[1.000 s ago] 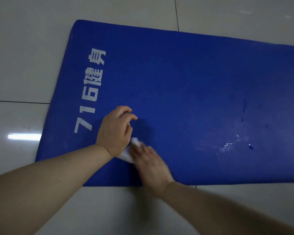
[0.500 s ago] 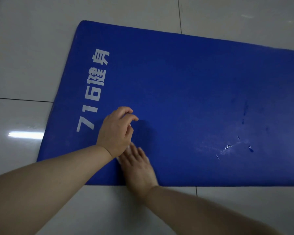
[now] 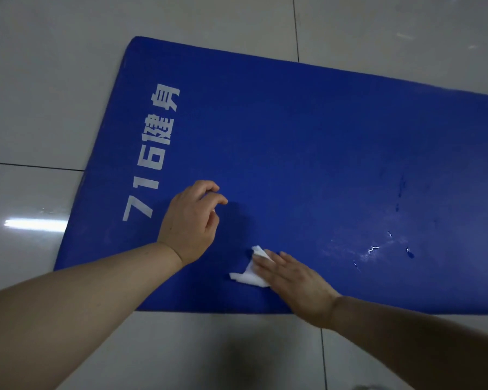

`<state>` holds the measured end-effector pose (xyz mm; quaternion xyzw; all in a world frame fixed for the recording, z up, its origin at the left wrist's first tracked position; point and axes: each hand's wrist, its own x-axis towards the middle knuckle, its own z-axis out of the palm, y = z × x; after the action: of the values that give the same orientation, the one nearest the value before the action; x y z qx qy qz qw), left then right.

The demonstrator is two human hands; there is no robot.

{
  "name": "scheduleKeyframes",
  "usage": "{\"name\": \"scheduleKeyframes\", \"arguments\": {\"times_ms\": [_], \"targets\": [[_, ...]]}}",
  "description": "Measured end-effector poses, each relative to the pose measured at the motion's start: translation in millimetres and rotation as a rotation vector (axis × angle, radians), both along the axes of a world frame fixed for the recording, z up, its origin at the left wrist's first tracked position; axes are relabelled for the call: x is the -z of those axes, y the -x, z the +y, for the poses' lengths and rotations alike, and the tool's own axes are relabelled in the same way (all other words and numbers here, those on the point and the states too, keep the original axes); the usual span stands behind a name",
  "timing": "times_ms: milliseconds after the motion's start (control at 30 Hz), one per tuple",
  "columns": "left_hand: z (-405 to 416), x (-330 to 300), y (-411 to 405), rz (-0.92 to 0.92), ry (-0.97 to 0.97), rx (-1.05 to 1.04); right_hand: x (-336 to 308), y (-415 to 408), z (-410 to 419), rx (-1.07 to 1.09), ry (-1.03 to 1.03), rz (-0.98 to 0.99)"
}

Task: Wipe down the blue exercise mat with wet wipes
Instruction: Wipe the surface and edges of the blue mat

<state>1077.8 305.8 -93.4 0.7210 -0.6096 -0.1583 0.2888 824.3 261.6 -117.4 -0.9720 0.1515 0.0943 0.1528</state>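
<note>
Blue exercise mat (image 3: 307, 170): flat on pale floor tiles (image 3: 40, 94), white lettering (image 3: 155, 153) at its 9 o'clock end. Likely light, soft, grippy foam; may creep under rubbing.

Left hand (image 3: 190, 220): on the mat beside the lettering, fingers curled; a holding, if any, cannot be told.

Wet wipe (image 3: 250, 273): small, white, limp, crumpled, at the mat's 6 o'clock edge. Best pinned under flat fingers.

Right hand (image 3: 296, 280): fingers straight, pressing the wipe.

Scuffs (image 3: 373, 249): at 3 o'clock of the wipe.

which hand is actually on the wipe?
The right hand: its flat fingers press the white wipe onto the blue mat. The left hand, curled, sits apart by the lettering.
</note>
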Motion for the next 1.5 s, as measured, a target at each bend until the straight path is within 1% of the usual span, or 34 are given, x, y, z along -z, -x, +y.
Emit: {"name": "scheduleKeyframes", "arguments": {"times_ms": [67,100,200,267,300,367,433,467,500,533,567,733,767,933,1000,1033,1067,1133,1200,1267,1300,1367,1400,1433,1500], "targets": [[3,2,1,0.005,-0.005,0.002,3,-7,11,0.076,-0.053,-0.022],[4,2,1,0.005,-0.009,0.004,9,-21,22,0.068,-0.097,-0.055],[3,1,1,-0.004,-0.021,0.003,21,-84,55,-0.097,-0.120,-0.098],[1,-1,2,-0.010,-0.016,0.002,22,-122,70,-0.140,-0.168,-0.125],[-1,-2,2,-0.011,-0.015,0.003,21,-135,73,-0.159,-0.158,-0.155],[-4,-2,2,-0.010,-0.017,0.006,16,-145,74,-0.250,-0.094,-0.089],[-7,-2,4,-0.007,-0.022,0.011,17,-128,63,-0.391,0.030,-0.046],[-8,-1,5,-0.007,-0.025,0.013,16,-115,54,-0.451,0.045,-0.036],[-9,-1,7,-0.009,-0.024,0.019,16,-100,43,-0.504,0.019,-0.050],[-10,-1,9,-0.012,-0.022,0.026,16,-86,32,-0.533,-0.050,-0.079],[-11,0,11,-0.015,-0.021,0.033,15,-70,22,-0.566,-0.113,-0.066],[-18,4,26,-0.028,-0.057,0.068,3,4,-16,-0.505,-0.183,0.057],[-19,5,29,-0.033,-0.072,0.078,0,17,-23,-0.511,-0.171,0.094],[-27,13,46,-0.061,-0.154,0.112,-6,76,-53,-0.532,0.050,0.085],[-36,16,53,-0.092,-0.186,0.136,-5,89,-60,-0.451,0.093,0.100],[-42,18,58,-0.104,-0.199,0.149,-6,90,-65,-0.301,0.014,0.046],[-48,21,62,-0.113,-0.208,0.157,-8,86,-73,-0.170,0.013,0.012],[-63,26,72,-0.129,-0.213,0.155,-12,74,-90,0.208,-0.047,-0.073],[-79,32,81,-0.149,-0.228,0.133,-11,56,-113,0.536,-0.038,-0.204],[-94,40,88,-0.187,-0.258,0.099,-12,38,-140,0.790,-0.025,-0.328],[-98,45,90,-0.219,-0.281,0.083,-12,31,-152,0.895,-0.035,-0.328],[-101,52,93,-0.301,-0.320,0.067,-4,21,-178,1.003,-0.010,-0.288],[-101,53,93,-0.331,-0.329,0.065,-2,18,-190,1.016,0.016,-0.263],[-101,53,93,-0.345,-0.334,0.064,0,15,-202,1.010,0.046,-0.243],[-101,51,93,-0.344,-0.342,0.068,9,11,-221,0.935,0.064,-0.143]]}}
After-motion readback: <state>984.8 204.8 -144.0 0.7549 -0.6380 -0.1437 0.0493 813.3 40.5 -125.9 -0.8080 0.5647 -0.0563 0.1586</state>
